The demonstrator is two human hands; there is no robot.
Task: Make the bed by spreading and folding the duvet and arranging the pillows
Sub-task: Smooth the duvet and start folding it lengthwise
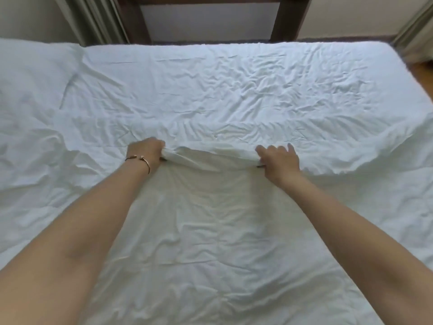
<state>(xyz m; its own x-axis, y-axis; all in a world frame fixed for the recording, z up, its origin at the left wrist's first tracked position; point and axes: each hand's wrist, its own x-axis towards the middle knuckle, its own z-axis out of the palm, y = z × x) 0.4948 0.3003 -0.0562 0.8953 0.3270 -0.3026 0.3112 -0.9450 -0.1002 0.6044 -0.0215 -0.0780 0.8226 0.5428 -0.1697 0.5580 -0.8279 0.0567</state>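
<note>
Here, white duvet (210, 242) rumpled over near half of bed, folded edge running nine to three o'clock. Left hand (146, 151), bracelet (140, 160) at wrist, fingers curled round edge. Right hand (277, 158) pinching same edge, upper fingers loosely spread. Beyond, creased bedsheet (234, 85); pillow (35, 73) at ten o'clock; dark wooden frame (210, 17) at twelve.

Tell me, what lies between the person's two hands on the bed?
In the head view, only a bunched fold of the white duvet spans between the left hand and right hand; both grip it.
</note>
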